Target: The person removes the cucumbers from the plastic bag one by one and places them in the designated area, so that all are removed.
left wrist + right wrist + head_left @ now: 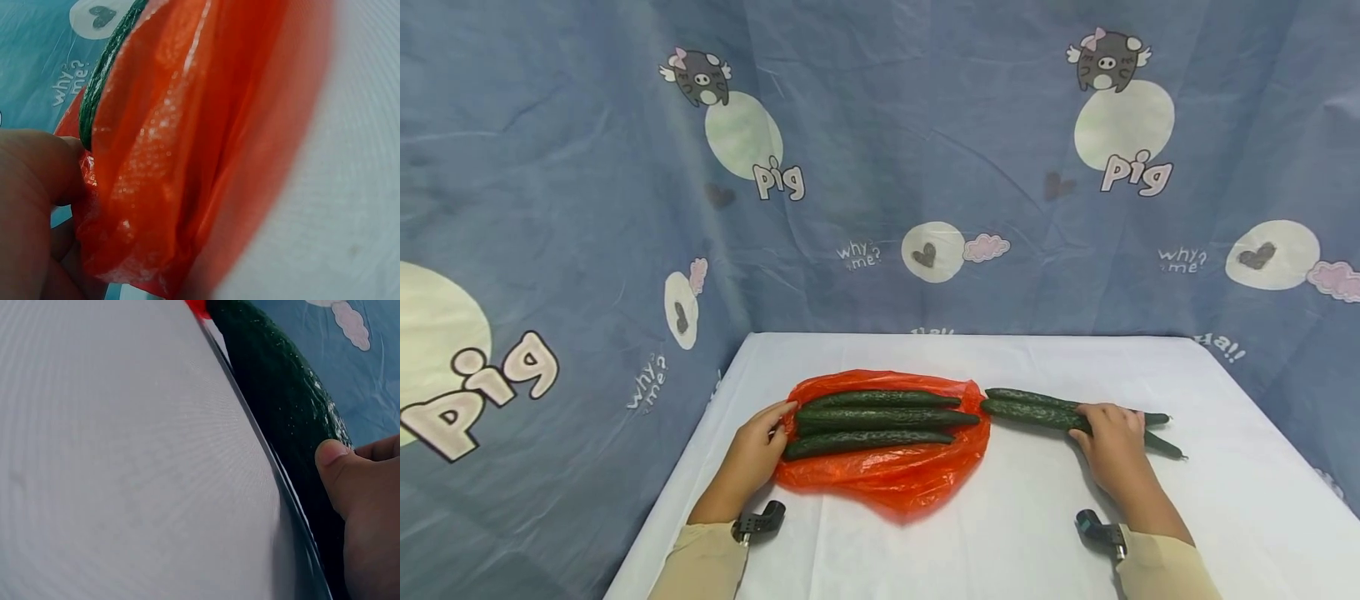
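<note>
A red plastic bag (pixel 910 487) lies on the white table with three dark green cucumbers (pixel 880 418) side by side on it. My left hand (pixel 752 446) holds the bag's left edge, by the cucumbers' ends. In the left wrist view, the thumb touches the crumpled red plastic (pixel 144 162) beside a cucumber (pixel 103 81); the other fingertips are hidden. To the right, two more cucumbers (pixel 1030 412) lie crossed on the table. My right hand (pixel 1116 442) grips the front one from above. The right wrist view shows the thumb against that cucumber's side (pixel 275 381).
The white-covered table (pixel 962 550) runs back to a blue printed curtain (pixel 865 125), which also hangs along the left side. Small dark devices (pixel 763 518) are strapped to both wrists over beige sleeves (pixel 700 562).
</note>
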Demonstrator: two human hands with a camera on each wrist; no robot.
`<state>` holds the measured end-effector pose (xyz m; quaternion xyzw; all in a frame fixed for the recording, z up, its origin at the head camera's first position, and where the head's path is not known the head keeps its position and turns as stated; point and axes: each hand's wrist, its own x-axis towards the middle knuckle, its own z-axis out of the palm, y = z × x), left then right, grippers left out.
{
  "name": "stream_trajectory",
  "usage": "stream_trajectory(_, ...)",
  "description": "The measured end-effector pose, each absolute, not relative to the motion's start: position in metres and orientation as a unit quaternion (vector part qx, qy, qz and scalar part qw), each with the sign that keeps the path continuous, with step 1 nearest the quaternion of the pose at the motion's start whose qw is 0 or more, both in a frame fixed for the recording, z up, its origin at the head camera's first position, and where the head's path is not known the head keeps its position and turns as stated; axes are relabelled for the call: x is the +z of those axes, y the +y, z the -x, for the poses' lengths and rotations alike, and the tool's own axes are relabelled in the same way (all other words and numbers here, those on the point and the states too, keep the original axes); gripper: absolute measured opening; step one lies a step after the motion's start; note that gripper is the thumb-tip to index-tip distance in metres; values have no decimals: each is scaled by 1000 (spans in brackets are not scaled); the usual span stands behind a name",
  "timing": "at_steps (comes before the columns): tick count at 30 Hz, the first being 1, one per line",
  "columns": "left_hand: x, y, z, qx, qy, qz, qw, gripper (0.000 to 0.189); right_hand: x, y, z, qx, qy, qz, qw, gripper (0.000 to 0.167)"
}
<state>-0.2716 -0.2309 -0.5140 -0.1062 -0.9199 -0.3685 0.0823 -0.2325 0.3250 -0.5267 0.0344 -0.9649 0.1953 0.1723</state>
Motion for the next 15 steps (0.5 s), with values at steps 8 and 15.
stream_trajectory(8, -515, -231, 271, -369, -921, 99, 75, 46, -531, 331, 231, 196, -967, -15, 163, 40)
stream_trajectory(15, -515, -231, 273, -365, -922, 103, 80, 46, -530, 332, 230, 191, -971, 26, 140, 41)
